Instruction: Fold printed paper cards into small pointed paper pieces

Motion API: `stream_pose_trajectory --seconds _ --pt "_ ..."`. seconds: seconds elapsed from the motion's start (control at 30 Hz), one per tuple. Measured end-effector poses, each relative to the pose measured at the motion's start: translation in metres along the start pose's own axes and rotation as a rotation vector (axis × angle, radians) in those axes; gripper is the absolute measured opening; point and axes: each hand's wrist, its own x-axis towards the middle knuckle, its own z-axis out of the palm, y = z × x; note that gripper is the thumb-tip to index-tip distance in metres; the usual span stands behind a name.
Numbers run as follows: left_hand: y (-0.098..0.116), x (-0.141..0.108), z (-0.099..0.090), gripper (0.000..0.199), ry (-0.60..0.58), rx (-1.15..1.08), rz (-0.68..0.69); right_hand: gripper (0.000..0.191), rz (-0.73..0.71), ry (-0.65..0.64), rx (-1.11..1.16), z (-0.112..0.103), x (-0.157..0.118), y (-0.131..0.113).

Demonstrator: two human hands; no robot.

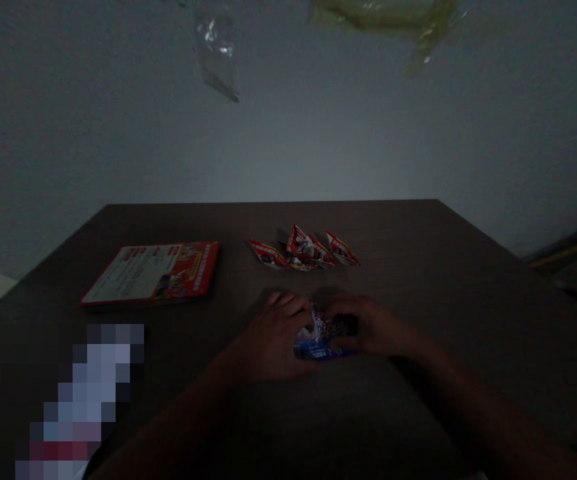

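A small blue printed paper piece (321,337), partly folded, lies flat near the table's front middle.

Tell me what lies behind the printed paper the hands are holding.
Behind the printed paper, a cluster of folded red paper pieces lies on the table. The paper's middle is covered by both hands.
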Motion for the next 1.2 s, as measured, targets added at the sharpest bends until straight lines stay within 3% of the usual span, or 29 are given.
stream_pose_trajectory --seconds 0.17,0.67,0.87,1.2 --pt "0.001 0.000 0.000 0.049 0.001 -0.005 -0.005 0.055 -0.023 -0.106 -0.030 -0.006 -0.006 0.000" --pt "0.001 -0.002 -0.004 0.039 0.010 -0.047 -0.004 0.037 -0.069 -0.080 -0.021 -0.009 -0.006 -0.007" --pt "-0.001 -0.002 -0.001 0.046 0.011 -0.046 0.010 0.045 -0.054 -0.098 -0.053 -0.009 -0.006 -0.007" --pt "0.002 -0.001 -0.004 0.038 0.011 -0.041 0.010 0.042 -0.071 -0.051 -0.022 -0.007 -0.006 -0.007"
